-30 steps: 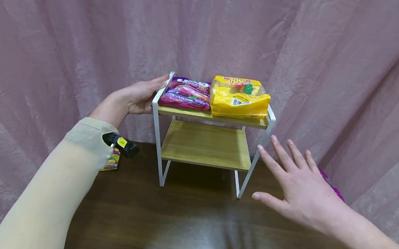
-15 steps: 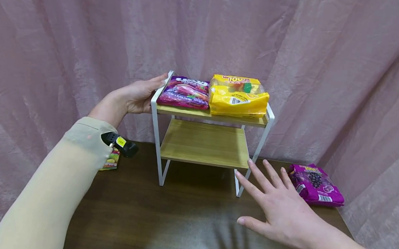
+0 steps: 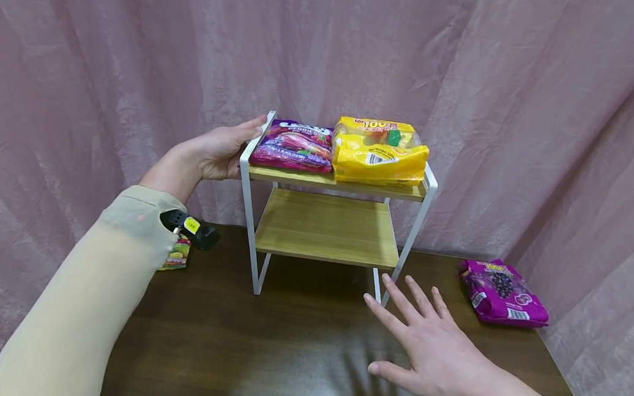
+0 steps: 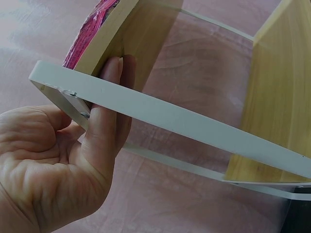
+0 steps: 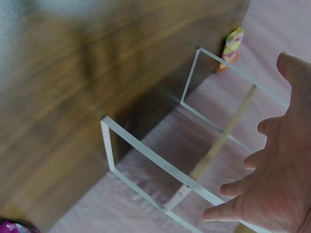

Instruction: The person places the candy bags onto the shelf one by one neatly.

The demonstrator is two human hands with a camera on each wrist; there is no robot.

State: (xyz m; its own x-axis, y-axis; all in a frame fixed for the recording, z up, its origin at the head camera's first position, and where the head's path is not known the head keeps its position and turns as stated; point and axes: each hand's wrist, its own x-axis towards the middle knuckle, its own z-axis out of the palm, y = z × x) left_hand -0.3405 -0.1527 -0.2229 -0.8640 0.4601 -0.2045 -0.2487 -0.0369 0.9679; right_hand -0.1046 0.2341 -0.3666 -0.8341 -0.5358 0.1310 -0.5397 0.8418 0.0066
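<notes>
My left hand grips the upper left end of a small two-tier shelf rack with wooden boards and a white metal frame. In the left wrist view, fingers of that hand reach inside the white frame, up against the underside of the top board. A purple candy bag labelled berries lies on the top board, beside a bulkier yellow candy bag. My right hand, fingers spread and holding nothing, hovers over the dark table in front of the rack's right legs; its palm shows in the right wrist view.
A magenta bag with a grape picture lies at the table's right back corner. Left of the rack, a colourful packet is partly hidden by my left sleeve and wrist camera. A pink curtain hangs behind the dark wooden table.
My right hand has moved left and down, away from the rack's right side, uncovering the magenta bag. The left hand keeps its grip, and the bags on the rack stay in place.
</notes>
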